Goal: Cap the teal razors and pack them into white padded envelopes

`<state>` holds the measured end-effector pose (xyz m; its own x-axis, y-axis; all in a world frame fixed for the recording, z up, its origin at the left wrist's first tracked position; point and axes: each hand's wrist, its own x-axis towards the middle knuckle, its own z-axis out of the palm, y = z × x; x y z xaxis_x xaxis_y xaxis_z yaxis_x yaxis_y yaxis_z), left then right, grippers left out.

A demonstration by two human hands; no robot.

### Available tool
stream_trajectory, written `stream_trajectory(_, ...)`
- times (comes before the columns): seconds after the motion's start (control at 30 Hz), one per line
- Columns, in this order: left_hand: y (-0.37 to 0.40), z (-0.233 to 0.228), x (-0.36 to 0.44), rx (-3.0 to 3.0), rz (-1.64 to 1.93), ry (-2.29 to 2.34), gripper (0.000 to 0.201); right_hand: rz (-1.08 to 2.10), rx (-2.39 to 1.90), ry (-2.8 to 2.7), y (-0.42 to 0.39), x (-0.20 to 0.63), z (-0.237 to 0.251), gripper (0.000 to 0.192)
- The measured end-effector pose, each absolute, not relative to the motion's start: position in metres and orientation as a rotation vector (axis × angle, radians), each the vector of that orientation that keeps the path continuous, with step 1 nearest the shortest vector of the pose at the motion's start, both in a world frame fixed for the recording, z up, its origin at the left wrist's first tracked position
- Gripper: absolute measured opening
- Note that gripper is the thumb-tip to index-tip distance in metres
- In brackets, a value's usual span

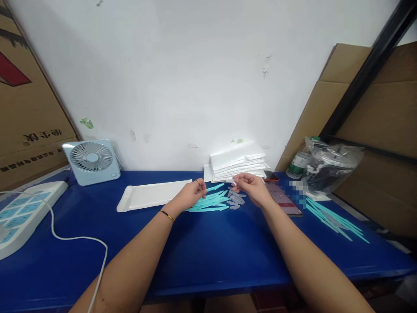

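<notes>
On blue table: left hand grip together over teal sticks; right hand pinches clear piece.

This looks like a small packing room or workshop. A blue table stands against a bare white wall. Big brown cardboard boxes lean at the table's left end, and more cardboard at its right. On the table, by the wall, sit a stack of white bags and a little fan.

Both forearms outstretched, left hand and right hand loosely curled.
</notes>
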<state>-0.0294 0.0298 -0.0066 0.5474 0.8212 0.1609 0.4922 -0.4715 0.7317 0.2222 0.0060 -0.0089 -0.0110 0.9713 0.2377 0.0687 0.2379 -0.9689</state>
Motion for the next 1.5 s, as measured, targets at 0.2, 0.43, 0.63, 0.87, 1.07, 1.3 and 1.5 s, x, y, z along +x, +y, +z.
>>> stream_trajectory(0.2, 0.031, -0.007, -0.028, 2.174, 0.649, 1.069, 0.019, 1.044, -1.103, -1.373, 0.006, 0.225, -0.008, 0.036)
stream_trajectory(0.43, 0.029, -0.008, -0.024, 2.177, 0.637, 1.03, 0.018, 1.109, -1.062, -1.46, 0.003, 0.213, -0.011, 0.035)
stream_trajectory(0.63, 0.021, -0.006, -0.019, 2.105, 0.586, 0.989, 0.019, 1.154, -1.106, -1.6, -0.002, 0.213, -0.004, 0.036)
stream_trajectory(0.87, 0.004, -0.005, -0.012, 2.418, 0.352, 1.045, 0.018, 0.906, -1.328, -2.137, -0.003, 0.246, -0.002, 0.027)
stream_trajectory(1.07, 0.013, -0.012, -0.01, 2.74, 0.271, 1.172, 0.013, 0.667, -1.523, -2.348, -0.001, 0.241, -0.008, 0.015)
stream_trajectory(1.3, 0.012, -0.012, -0.004, 2.973, 0.245, 1.201, 0.014, 0.74, -1.518, -2.267, -0.002, 0.243, -0.007, 0.013)
stream_trajectory(1.5, 0.013, -0.006, -0.007, 2.826, 0.471, 1.319, 0.019, 0.916, -1.359, -2.029, -0.008, 0.243, 0.007, 0.02)
